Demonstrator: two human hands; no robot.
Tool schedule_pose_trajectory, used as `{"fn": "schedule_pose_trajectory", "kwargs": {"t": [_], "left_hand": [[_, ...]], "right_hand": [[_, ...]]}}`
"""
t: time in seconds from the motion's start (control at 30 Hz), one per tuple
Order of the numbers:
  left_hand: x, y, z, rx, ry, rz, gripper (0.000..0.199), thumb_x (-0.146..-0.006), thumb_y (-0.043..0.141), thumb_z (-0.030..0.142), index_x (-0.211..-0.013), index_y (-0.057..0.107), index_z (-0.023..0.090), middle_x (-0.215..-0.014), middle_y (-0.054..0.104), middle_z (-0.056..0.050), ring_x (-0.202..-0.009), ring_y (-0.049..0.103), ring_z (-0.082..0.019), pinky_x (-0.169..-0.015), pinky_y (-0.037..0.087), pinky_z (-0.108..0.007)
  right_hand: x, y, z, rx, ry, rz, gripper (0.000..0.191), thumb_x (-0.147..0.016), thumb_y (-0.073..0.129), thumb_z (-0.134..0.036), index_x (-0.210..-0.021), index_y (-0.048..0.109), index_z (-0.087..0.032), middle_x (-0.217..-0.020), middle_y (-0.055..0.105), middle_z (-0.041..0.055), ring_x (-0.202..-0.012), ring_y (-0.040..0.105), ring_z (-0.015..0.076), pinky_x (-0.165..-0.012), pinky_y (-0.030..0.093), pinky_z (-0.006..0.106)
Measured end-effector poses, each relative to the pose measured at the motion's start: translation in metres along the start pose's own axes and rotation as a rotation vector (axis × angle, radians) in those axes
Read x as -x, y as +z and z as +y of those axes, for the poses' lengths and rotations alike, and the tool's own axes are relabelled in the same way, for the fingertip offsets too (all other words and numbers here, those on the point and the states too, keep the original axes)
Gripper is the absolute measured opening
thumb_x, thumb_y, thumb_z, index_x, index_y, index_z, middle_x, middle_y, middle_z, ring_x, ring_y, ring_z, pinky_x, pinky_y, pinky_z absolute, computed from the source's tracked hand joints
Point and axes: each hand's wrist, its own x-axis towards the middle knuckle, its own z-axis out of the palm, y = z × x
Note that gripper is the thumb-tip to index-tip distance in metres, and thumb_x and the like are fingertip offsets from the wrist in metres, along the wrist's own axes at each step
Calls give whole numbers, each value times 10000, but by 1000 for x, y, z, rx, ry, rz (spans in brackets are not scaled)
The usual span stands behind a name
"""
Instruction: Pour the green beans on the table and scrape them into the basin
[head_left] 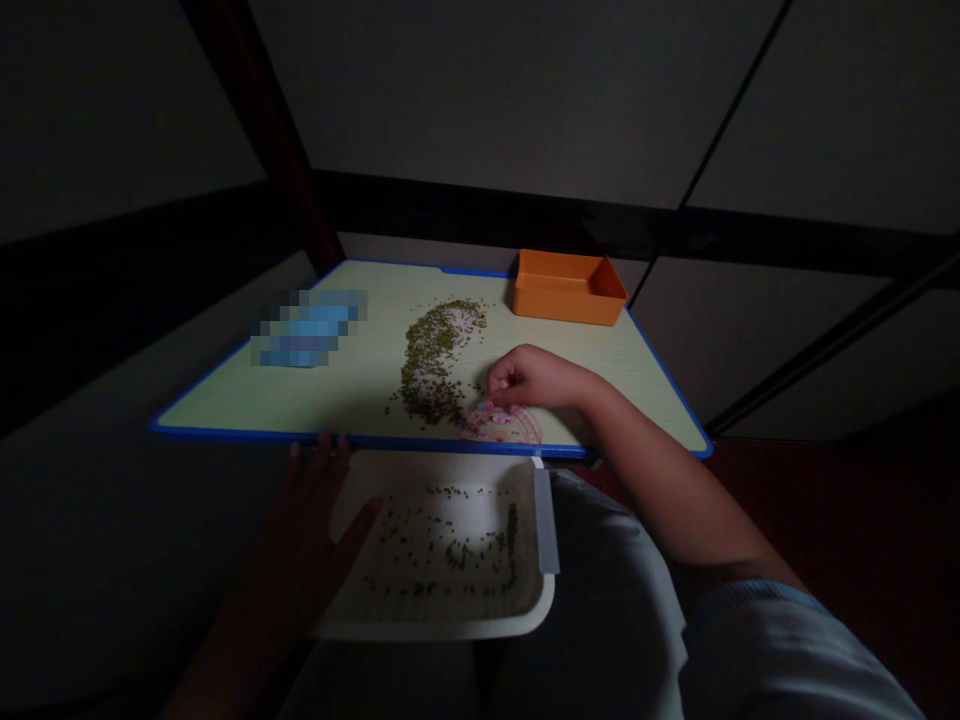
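Note:
A pile of small green beans mixed with pale grains [431,360] lies on the pale yellow tabletop [600,380]. At its near right side my right hand [536,378] is closed in a pinch just above a flat pink patterned patch [510,428]; what the fingertips hold, if anything, is too small to make out. Below the table's front edge stands a white plastic tub [480,625] with scattered green beans on its bottom. My left hand [315,520] lies over the tub's left side, fingers spread, its thumb reaching over the inside.
An orange open box [566,300] stands at the table's back right corner. A blurred blue item [311,335] lies at the left. Blue edging [247,433] borders the table, and pale panels [487,90] rise behind it. My legs are under the tub.

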Motion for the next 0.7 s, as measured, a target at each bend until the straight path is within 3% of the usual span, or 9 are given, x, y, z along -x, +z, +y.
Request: {"fn": "schedule_pose_trajectory", "kwargs": {"t": [0.17,0.37,0.53,0.7], "left_hand": [[0,-1,1,3,-2,-2,758,-842,415,566,-1499,193,258,-1624,202,-64,-1505,59,-311,-1192,262,-555],[0,1,0,-4,15,27,752,-838,427,567,-1494,210,270,-1615,229,-70,-1499,98,-331,-1178,276,-581],[0,-1,1,7,17,32,750,-837,424,568,-1495,200,286,-1617,228,-55,-1498,101,-330,-1178,282,-577],[0,-1,2,-3,9,30,735,-845,418,558,-1494,207,284,-1617,224,-52,-1501,88,-318,-1185,270,-576]], "right_hand": [[3,-3,-1,-47,8,-27,184,-805,615,-239,-656,603,-132,-563,580,-33,-533,492,70,-580,348,230],[12,-17,4,-10,33,62,232,-794,616,-307,-640,607,-133,-557,567,-23,-532,466,79,-570,331,240],[17,-28,7,82,126,142,193,-764,618,-270,-628,613,-133,-529,539,-26,-516,442,78,-561,304,247],[17,-28,11,105,149,102,150,-759,592,-222,-647,630,-128,-564,589,-6,-531,484,86,-578,330,250]]}}
